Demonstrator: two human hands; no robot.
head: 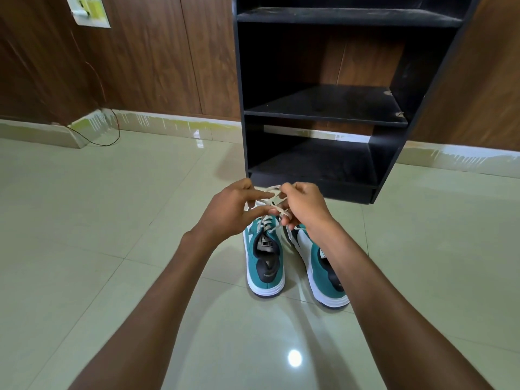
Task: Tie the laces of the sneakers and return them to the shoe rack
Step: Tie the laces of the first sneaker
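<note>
Sneakers (266, 260) (teal and white, heels toward me) sit side by side on the floor (112, 220) at 12 o'clock, just before the shoe rack (388, 153). My left hand (230, 212) and right hand (302, 208) each pinch white laces (270, 192) over the left shoe.

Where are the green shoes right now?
The green sneakers sit side by side on the tiled floor, right in front of the black shoe rack.

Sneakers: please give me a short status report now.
Both hands, left hand and right hand, pinching the white laces of the left sneaker. Right sneaker beside it on the floor. Shoe rack ahead, nothing blocking.
</note>
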